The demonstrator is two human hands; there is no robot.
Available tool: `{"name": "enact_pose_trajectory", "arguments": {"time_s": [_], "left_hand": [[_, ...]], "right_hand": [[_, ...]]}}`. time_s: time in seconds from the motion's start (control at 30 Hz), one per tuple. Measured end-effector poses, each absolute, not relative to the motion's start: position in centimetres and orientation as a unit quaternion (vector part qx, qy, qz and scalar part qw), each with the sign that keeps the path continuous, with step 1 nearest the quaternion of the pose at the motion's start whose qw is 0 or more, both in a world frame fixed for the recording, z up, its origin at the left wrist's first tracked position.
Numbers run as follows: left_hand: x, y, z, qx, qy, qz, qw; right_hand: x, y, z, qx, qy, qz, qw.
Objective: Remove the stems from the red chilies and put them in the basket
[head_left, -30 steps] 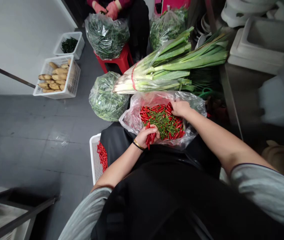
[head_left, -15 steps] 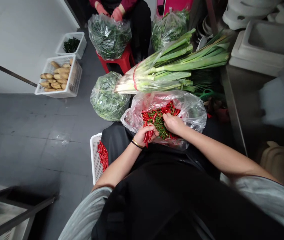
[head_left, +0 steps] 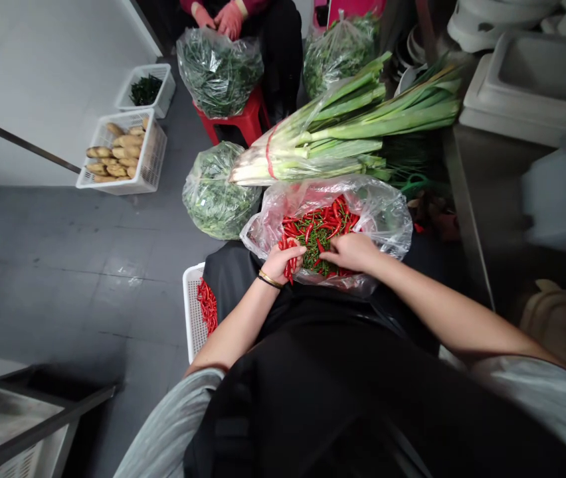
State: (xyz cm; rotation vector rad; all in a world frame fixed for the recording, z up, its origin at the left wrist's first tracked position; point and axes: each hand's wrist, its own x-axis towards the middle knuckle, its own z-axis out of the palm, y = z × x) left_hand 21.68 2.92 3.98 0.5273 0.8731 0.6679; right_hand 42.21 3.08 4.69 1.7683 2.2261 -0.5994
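Note:
An open clear plastic bag (head_left: 387,216) lies across my lap, filled with red chillies (head_left: 337,216) and their thin green stems (head_left: 315,238). My left hand (head_left: 277,263) is closed around several red chillies at the bag's left edge, their tips sticking out below the fingers. Over the middle of the pile is my right hand (head_left: 357,252), its thumb and fingers pinched at the end of a single red chilli (head_left: 320,248). Beside my left thigh, a white basket (head_left: 193,312) on the floor holds loose red chillies (head_left: 207,305).
Bundled leeks (head_left: 323,143) lie just beyond the bag, near a bag of greens (head_left: 220,192). A co-worker's gloved hands (head_left: 228,20) are behind another bag on a red stool (head_left: 248,119). Root vegetables fill a crate (head_left: 156,156) at left; a metal counter (head_left: 482,179) stands right.
My right hand has drawn back slightly toward me and now pinches a chilli. My left hand has shifted a little left and up, still holding its chillies.

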Motion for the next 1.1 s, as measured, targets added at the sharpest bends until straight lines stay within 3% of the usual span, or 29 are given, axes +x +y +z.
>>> {"name": "enact_pose_trajectory", "arguments": {"time_s": [0.23, 0.37, 0.57, 0.67, 0.77, 0.9, 1.1], "left_hand": [[21.8, 2.7, 4.4, 0.276, 0.474, 0.284, 0.786], [22.4, 2.7, 4.3, 0.324, 0.48, 0.28, 0.766], [23.3, 2.2, 5.2, 0.617, 0.485, 0.282, 0.551], [24.0, 2.2, 5.3, 0.725, 0.441, 0.213, 0.485], [24.2, 2.4, 4.9, 0.719, 0.432, 0.154, 0.523], [23.0, 3.0, 4.4, 0.516, 0.441, 0.182, 0.711], [21.4, 3.4, 3.8, 0.274, 0.419, 0.269, 0.823]], "right_hand": [[43.0, 2.3, 3.1, 0.539, 0.819, -0.185, 0.062], [44.0, 3.0, 2.7, 0.492, 0.853, -0.136, 0.105], [43.4, 2.2, 3.5, 0.451, 0.881, -0.109, 0.091], [43.1, 0.6, 4.2, 0.422, 0.897, -0.114, 0.065], [42.9, -0.5, 4.4, 0.443, 0.882, -0.151, 0.048], [43.4, 0.5, 4.1, 0.489, 0.839, -0.237, 0.011], [43.5, 6.0, 2.2, 0.65, 0.741, -0.163, 0.037]]}}
